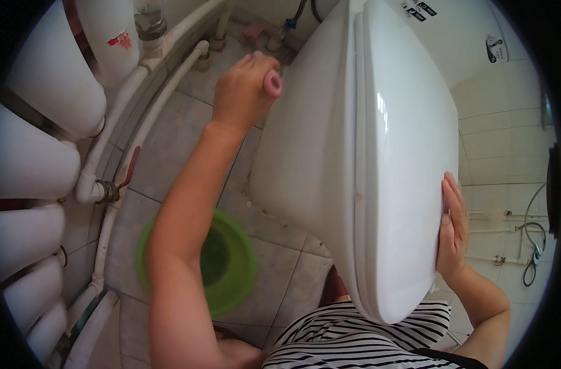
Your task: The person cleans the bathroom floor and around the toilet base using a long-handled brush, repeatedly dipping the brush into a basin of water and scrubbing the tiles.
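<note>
A white toilet [299, 152] with its lid [409, 175] closed fills the middle. At the left side of its base, toward the back, my left hand [243, 90] is closed around a rolled pink cloth [273, 84], whose rolled end sticks out beside the thumb. Whether the cloth touches the toilet cannot be told. My right hand [453, 230] lies flat against the lid's right edge, fingers together, with nothing seen in it. Below my left forearm a green plastic basin [236, 276] stands on the tiled floor, partly hidden by the arm.
A white radiator [26, 161] and pipes [146, 120] with a red-handled valve [131, 168] run along the left wall. Behind the toilet are a hose with a blue fitting [289, 24] and a small pink object [253, 30]. A shower hose [532, 230] hangs at the right.
</note>
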Demonstrator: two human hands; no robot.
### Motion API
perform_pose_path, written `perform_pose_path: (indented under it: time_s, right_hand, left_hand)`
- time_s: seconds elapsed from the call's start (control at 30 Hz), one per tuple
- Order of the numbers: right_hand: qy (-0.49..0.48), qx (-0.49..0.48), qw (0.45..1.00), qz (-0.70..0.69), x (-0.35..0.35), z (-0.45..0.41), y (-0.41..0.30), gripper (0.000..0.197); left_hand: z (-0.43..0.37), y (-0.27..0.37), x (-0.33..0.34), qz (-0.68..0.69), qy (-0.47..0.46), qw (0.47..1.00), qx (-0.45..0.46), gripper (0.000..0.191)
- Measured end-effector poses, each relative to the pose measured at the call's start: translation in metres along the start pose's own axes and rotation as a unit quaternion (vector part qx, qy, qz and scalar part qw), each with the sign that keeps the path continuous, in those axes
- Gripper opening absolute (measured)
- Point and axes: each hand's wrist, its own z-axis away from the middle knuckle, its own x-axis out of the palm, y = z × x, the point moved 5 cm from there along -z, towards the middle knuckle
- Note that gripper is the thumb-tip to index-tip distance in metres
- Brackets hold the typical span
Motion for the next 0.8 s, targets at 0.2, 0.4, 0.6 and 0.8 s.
perform_pose_path:
  time_s: [0.2, 0.4, 0.6, 0.8]
  right_hand:
    - [0.004, 0.015, 1.000, 0.009, -0.002, -0.002, -0.002, 0.056]
    - [0.030, -0.015, 0.999, 0.009, -0.002, -0.004, -0.005, 0.054]
    - [0.060, -0.096, 0.993, -0.012, -0.028, -0.038, -0.057, 0.049]
    - [-0.031, -0.280, 0.955, 0.097, 0.008, -0.103, -0.156, 0.048]
  left_hand:
    - [-0.005, -0.026, -0.016, 0.005, 0.056, 0.989, -0.133, 0.022]
    - [0.016, -0.022, -0.008, 0.053, 0.061, 0.988, -0.134, 0.030]
    - [0.013, 0.026, -0.006, 0.071, 0.109, 0.987, -0.090, 0.029]
    - [0.015, 0.047, -0.001, 0.043, 0.050, 0.993, -0.100, 0.033]
